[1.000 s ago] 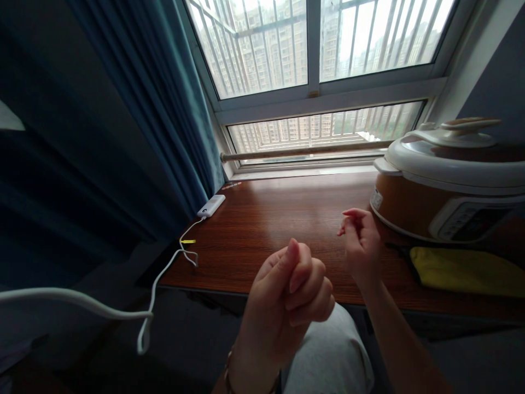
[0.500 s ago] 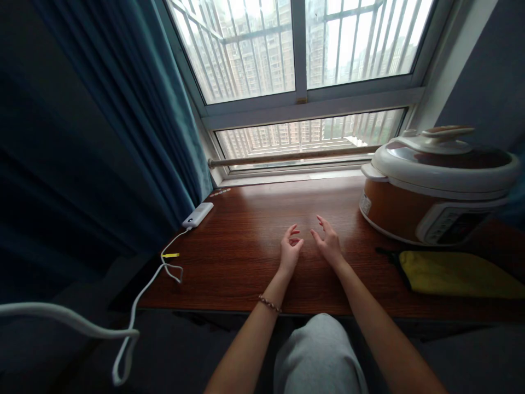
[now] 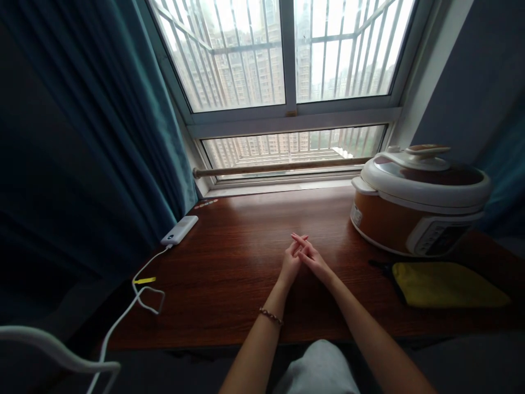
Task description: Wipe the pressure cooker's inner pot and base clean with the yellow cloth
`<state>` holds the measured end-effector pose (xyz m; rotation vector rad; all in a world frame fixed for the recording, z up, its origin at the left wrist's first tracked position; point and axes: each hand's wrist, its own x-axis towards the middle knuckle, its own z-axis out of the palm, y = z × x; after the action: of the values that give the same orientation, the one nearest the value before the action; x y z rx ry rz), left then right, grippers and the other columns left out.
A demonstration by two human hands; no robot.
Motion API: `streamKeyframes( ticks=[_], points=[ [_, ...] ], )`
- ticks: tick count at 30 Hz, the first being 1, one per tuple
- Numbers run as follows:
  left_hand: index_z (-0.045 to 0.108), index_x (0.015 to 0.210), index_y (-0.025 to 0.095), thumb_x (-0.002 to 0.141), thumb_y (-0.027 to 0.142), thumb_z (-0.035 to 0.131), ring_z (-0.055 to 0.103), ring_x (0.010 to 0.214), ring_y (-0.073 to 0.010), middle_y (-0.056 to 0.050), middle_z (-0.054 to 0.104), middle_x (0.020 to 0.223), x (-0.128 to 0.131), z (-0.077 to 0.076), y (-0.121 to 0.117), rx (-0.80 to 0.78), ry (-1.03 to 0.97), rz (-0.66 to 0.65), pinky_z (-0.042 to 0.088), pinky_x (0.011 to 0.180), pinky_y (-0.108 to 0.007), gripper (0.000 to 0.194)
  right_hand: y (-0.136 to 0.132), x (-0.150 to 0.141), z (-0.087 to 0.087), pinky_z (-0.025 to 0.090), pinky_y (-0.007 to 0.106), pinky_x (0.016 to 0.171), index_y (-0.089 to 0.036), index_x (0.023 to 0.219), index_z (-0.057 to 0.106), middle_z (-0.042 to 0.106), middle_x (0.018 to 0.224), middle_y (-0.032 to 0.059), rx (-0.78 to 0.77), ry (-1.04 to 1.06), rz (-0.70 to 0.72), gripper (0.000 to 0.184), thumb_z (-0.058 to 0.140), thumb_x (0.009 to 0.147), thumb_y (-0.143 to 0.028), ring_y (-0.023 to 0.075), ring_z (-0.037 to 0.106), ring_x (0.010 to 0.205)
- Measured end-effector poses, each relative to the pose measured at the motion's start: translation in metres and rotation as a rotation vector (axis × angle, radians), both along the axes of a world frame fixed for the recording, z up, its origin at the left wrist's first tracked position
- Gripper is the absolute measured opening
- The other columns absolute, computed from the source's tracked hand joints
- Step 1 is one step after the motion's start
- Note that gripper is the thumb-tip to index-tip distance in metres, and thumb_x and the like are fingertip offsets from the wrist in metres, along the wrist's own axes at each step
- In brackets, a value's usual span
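Note:
My left hand (image 3: 290, 264) and my right hand (image 3: 315, 261) meet above the middle of the brown wooden table (image 3: 246, 230). Their fingers cross one another at the tips, seemingly loosely laced, with the fingers stretched out rather than balled up. No object shows between them. A beaded bracelet (image 3: 270, 316) circles my left wrist. Nearest to my right hand, off to its right, lies a yellow pouch (image 3: 447, 284) with a dark end. Some of the fingers are hidden where the hands overlap.
An orange and white electric cooker (image 3: 414, 213) stands at the right. On the left side lie a white power bank (image 3: 180, 230), its white cable (image 3: 118, 323) and a yellow tag (image 3: 145, 280). Behind the table are a barred window (image 3: 291, 106) and a blue curtain (image 3: 135, 137).
My hands were apart, facing each other; now they have come together with fingers crossing. The camera view has shifted slightly, and the other things lie as before.

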<state>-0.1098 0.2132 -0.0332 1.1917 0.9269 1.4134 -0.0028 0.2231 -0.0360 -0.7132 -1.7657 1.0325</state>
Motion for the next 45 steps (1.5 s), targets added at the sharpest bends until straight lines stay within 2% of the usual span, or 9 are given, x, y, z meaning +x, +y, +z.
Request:
streamKeyframes(
  ticks=[5,11,17,20,25,35,45],
  points=[
    [0.063,0.108,0.015,0.068,0.028,0.069,0.045,0.121,-0.0272,-0.013,0.053,0.127,0.001,0.002,0.003,0.012,-0.023,-0.015,0.037,0.100,-0.038,0.042,-0.002,-0.002,0.002,0.024,0.045,0.108,-0.029,0.131,0.044,0.039,0.140,0.0042,0.003,0.038,-0.015,0.051,0.051,0.082,-0.044,0.0240,0.034,0.129],
    [0.063,0.107,0.012,0.066,0.027,0.071,0.056,0.108,-0.0300,-0.016,0.062,0.113,-0.004,0.006,0.001,-0.032,-0.056,-0.125,0.042,0.094,-0.042,0.044,-0.007,-0.001,0.013,0.034,0.043,0.102,-0.027,0.130,0.046,0.052,0.129,0.0076,-0.049,0.097,0.095,0.050,0.049,0.084,-0.045,0.0251,0.047,0.119],
    [0.063,0.105,0.012,0.065,0.026,0.071,0.057,0.105,-0.0296,-0.017,0.062,0.114,-0.003,0.009,-0.004,-0.077,-0.079,-0.176,0.046,0.088,-0.039,0.044,-0.009,0.001,0.013,0.037,0.042,0.099,-0.024,0.128,0.048,0.056,0.124,0.0090,-0.020,0.080,0.087,0.049,0.051,0.083,-0.043,0.0244,0.051,0.114],
    [0.064,0.103,0.011,0.063,0.024,0.073,0.060,0.099,-0.0281,-0.016,0.063,0.110,-0.001,0.007,-0.004,-0.085,-0.062,-0.194,0.046,0.086,-0.037,0.042,-0.006,0.002,0.011,0.039,0.039,0.097,-0.023,0.121,0.054,0.060,0.118,0.0076,-0.037,0.066,0.097,0.042,0.048,0.084,-0.043,0.0225,0.054,0.109],
    [0.066,0.097,0.010,0.067,0.027,0.071,0.062,0.091,-0.0246,-0.013,0.067,0.097,0.001,0.001,-0.003,-0.083,-0.038,-0.178,0.046,0.084,-0.034,0.035,0.000,0.001,0.006,0.041,0.037,0.094,-0.022,0.107,0.064,0.065,0.106,0.0061,-0.055,0.045,0.061,0.034,0.049,0.084,-0.042,0.0214,0.057,0.102],
    [0.065,0.096,0.010,0.065,0.031,0.071,0.063,0.084,-0.0227,-0.010,0.067,0.087,0.002,-0.003,0.001,-0.081,0.003,-0.170,0.048,0.078,-0.032,0.038,0.004,-0.001,-0.001,0.042,0.034,0.092,-0.021,0.102,0.065,0.066,0.102,0.0051,-0.050,0.036,0.037,0.030,0.053,0.082,-0.039,0.0200,0.058,0.100],
    [0.066,0.096,0.011,0.064,0.032,0.071,0.063,0.084,-0.0223,-0.010,0.067,0.089,0.002,-0.006,0.004,-0.094,0.018,-0.170,0.048,0.078,-0.032,0.038,0.005,-0.001,-0.003,0.041,0.033,0.091,-0.021,0.101,0.065,0.065,0.100,0.0050,-0.062,0.033,0.011,0.028,0.054,0.081,-0.037,0.0202,0.058,0.099]
  ],
)
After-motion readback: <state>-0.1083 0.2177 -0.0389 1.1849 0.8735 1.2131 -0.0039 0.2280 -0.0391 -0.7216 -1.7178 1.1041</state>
